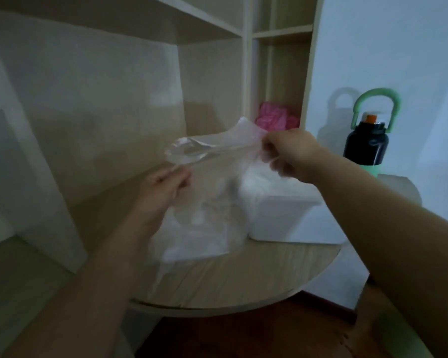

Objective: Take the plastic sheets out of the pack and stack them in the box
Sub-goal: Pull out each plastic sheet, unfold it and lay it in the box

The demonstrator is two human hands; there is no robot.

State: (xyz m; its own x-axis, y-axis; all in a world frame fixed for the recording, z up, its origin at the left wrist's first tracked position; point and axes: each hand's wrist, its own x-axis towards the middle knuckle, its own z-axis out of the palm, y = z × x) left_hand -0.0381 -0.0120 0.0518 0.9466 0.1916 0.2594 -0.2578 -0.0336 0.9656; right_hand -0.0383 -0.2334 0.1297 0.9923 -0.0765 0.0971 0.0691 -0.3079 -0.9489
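Note:
A clear plastic sheet [212,161] hangs stretched in the air between both hands above the desk. My left hand [166,187] pinches its lower left edge. My right hand [287,153] grips its upper right edge, fingers curled round the film. Below the sheet lies the pack of white sheets [192,241] on the wooden desk [243,280]. To the right of the pack stands the white box [290,215], open on top, with white sheets piled inside.
A black bottle with a green handle [370,140] stands at the right by the wall. A pink crumpled thing [274,117] lies in the shelf compartment behind. Shelving rises at the back and left. The desk's rounded front edge is near.

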